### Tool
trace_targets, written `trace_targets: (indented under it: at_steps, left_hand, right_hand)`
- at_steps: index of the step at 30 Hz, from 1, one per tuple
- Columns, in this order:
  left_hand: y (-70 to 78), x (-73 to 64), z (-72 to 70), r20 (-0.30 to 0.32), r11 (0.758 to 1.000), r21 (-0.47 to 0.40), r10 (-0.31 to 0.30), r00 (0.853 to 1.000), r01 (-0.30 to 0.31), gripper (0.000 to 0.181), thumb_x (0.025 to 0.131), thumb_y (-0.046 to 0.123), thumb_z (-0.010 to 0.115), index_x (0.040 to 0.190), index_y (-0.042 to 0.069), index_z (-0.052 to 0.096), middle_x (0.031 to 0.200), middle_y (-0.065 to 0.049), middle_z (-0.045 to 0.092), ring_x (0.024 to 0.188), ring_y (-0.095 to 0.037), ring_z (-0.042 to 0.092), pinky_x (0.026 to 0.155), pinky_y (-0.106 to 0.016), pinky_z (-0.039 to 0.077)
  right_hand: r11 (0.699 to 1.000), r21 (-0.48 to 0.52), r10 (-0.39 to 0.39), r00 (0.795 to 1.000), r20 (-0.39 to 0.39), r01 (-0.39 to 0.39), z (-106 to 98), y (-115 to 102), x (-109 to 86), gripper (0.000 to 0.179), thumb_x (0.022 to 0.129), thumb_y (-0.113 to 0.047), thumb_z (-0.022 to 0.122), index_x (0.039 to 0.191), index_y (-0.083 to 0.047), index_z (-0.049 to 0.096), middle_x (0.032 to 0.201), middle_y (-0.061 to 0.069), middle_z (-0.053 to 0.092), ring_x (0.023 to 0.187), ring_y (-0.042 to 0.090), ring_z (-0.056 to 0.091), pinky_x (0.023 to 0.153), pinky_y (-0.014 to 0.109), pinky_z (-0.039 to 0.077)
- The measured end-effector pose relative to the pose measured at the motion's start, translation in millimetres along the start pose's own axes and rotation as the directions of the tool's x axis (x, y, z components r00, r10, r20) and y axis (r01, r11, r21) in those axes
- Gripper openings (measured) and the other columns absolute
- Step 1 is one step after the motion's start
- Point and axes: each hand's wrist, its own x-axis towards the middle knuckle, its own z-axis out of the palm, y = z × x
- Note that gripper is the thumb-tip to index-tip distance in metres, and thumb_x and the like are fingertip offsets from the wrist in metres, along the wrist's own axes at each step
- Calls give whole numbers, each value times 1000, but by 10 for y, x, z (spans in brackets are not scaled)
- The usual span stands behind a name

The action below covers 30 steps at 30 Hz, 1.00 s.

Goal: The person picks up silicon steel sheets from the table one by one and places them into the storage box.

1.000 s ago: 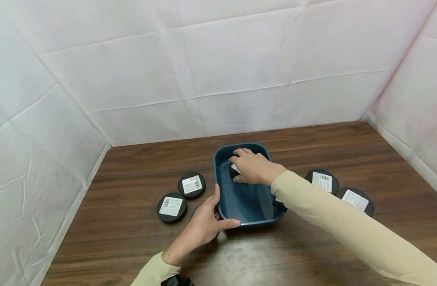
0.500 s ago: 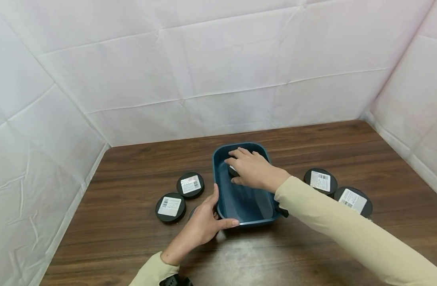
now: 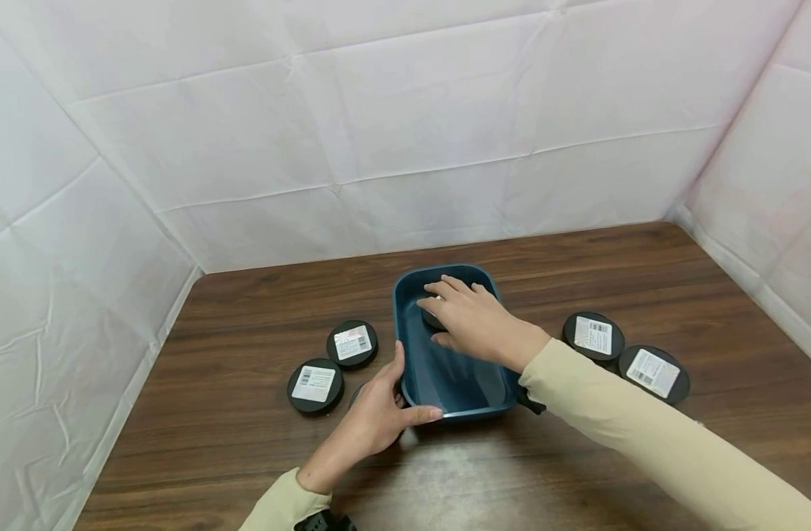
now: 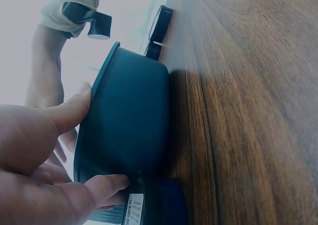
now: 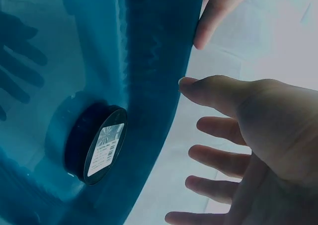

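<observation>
A deep blue rectangular plastic tub stands on the table. Within it lies a round, flat black container bearing a white barcode label, mostly covered by my right hand in the head view. My right hand hovers over the tub, fingers spread and apart from the container in the right wrist view. My left hand holds the tub's near left corner, thumb on the front rim, fingers at the left outer wall. Beside those fingers sits another black container, partly hidden by the hand in the head view.
Left of the tub lie two more labelled black containers. To the right, black containers sit close together near my right sleeve. The brown wooden table meets white sheet walls at the back and sides.
My right hand, earlier around the container in the tub, has let go and drawn slightly up and right from it. My left hand stays at the tub's corner.
</observation>
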Motion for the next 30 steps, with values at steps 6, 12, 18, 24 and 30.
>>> trace_targets:
  at_steps: [6, 12, 18, 24, 30]
  left_hand:
    - [2, -2, 1, -6, 1000, 7, 4, 1000, -4, 111, 85, 34, 81, 160, 2, 6, 163, -26, 23, 142, -35, 46, 107, -46, 48]
    - [5, -12, 4, -9, 999, 18, 30, 1000, -30, 110, 86, 33, 80, 159, -1, 6, 163, -27, 23, 140, -34, 48, 105, -43, 50]
    - [11, -12, 3, -13, 999, 23, 29, 999, -29, 109, 86, 33, 80, 159, -1, 6, 162, -27, 24, 140, -35, 47, 105, -43, 50]
    - [17, -11, 4, -15, 1000, 22, 16, 1000, -16, 108, 86, 32, 80, 160, 0, 6, 163, -27, 24, 141, -35, 46, 106, -44, 49]
    - [11, -12, 11, -15, 1000, 15, 11, 1000, -11, 108, 86, 31, 80, 160, 1, 6, 163, -26, 24, 141, -35, 46, 107, -44, 49]
  right_hand:
    - [999, 35, 15, 1000, -11, -14, -13, 6, -56, 57, 92, -31, 75, 141, -9, 58, 153, 16, 48, 146, 39, 39, 110, 63, 41]
    - [999, 44, 28, 999, -43, -26, 13, 46, -104, 53, 91, -30, 75, 138, -11, 61, 151, 14, 51, 144, 37, 42, 112, 61, 40]
    - [1000, 29, 11, 995, -94, -8, 29, 68, -160, 50, 89, -28, 78, 134, -11, 64, 147, 15, 54, 141, 38, 45, 111, 60, 41]
    - [1000, 10, -1, 991, -135, 2, 49, 105, -205, 50, 89, -27, 78, 133, -9, 64, 145, 16, 56, 141, 40, 46, 109, 60, 43]
    - [1000, 19, -1, 974, -228, 5, 98, 152, -240, 39, 91, -25, 76, 126, -9, 70, 137, 15, 62, 134, 37, 53, 105, 56, 47]
